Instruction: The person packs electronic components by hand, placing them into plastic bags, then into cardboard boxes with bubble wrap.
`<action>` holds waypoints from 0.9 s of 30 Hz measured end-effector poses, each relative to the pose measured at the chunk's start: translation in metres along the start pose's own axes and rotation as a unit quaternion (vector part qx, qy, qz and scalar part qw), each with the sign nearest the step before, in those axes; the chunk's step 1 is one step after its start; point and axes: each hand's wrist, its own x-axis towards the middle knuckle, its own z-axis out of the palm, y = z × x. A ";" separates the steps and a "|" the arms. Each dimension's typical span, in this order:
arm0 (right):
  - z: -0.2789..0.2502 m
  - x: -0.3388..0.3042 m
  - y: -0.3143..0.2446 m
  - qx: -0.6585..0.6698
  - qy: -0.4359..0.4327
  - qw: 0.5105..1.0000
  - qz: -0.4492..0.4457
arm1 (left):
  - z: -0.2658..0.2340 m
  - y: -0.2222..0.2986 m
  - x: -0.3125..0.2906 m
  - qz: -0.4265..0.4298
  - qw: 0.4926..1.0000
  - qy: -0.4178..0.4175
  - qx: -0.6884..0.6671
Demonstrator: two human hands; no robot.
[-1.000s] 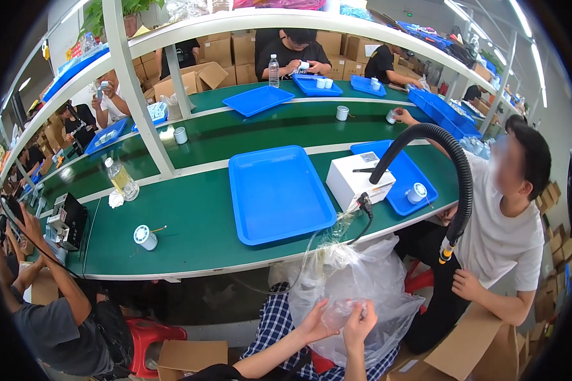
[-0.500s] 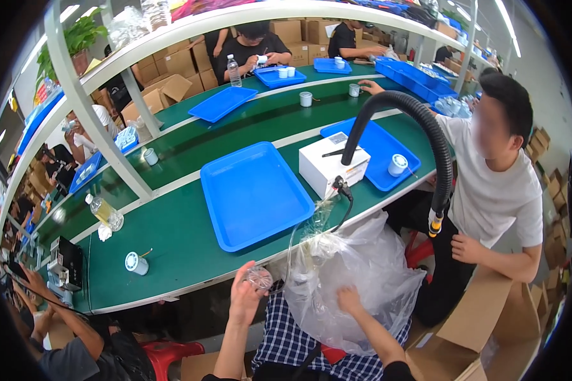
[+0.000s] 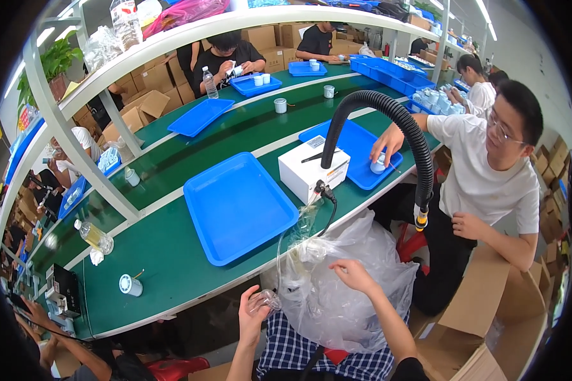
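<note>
My left hand is closed around a clear round plastic cover, held over my lap just beyond the bench's front edge. A large clear plastic bag lies across my lap. Above its upper part is my right hand, its fingers loosely apart and nothing visible in them. Nearest to both hands on the bench is a large blue tray with nothing in it. A small light-blue and white round device with a short wire sits to the left.
A white box-shaped machine with a black flexible hose stands right of the tray. A co-worker's hand touches a device in another blue tray. An open cardboard box is at my right; a bottle stands at left.
My right hand has risen from the middle of the plastic bag to its upper part. My left hand still holds the clear cover, slightly lower. The co-worker's hand has moved onto the nearer tray's device.
</note>
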 end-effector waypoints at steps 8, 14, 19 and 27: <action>-0.060 0.010 -0.044 0.121 0.192 0.974 -0.017 | 0.019 0.010 0.006 0.053 0.992 -0.061 0.094; -0.047 -0.030 -0.055 0.132 0.126 0.983 -0.009 | 0.009 -0.004 -0.005 0.032 0.988 -0.043 0.146; -0.077 -0.061 -0.131 0.103 0.109 0.981 -0.124 | -0.016 0.022 0.004 0.224 0.951 0.062 0.204; -0.152 -0.116 -0.301 0.369 0.135 0.750 -0.533 | -0.087 0.070 0.122 0.284 0.926 0.249 0.011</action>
